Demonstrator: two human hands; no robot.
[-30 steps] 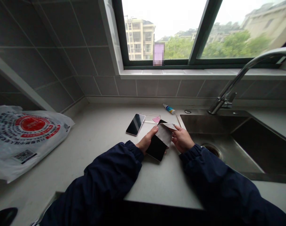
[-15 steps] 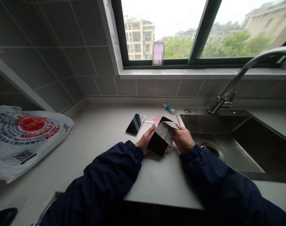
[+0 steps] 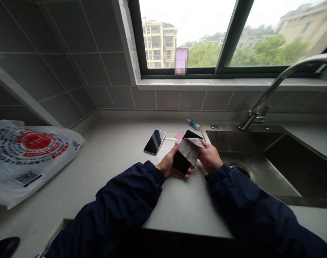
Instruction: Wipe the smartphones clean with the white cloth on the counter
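Observation:
My left hand [image 3: 169,163] grips a black phone [image 3: 181,162] by its left edge, holding it tilted above the pale countertop [image 3: 120,157]. My right hand [image 3: 210,157] pinches a grey cloth [image 3: 189,149] and presses it against the phone's dark screen. A second phone [image 3: 155,141] lies face up on the counter just beyond my left hand. Behind it are a clear flat case [image 3: 172,134] and a small pink piece [image 3: 179,136].
A steel sink [image 3: 260,157] with a curved tap [image 3: 276,86] lies to the right. A small white tube with a blue band [image 3: 193,124] rests near the back wall. A white printed plastic bag [image 3: 29,157] sits at the far left. A window sill [image 3: 233,84] runs behind.
The black phone has been tipped up and drawn slightly away from me. The cloth has slid over more of its screen. Both hands stay in nearly the same place.

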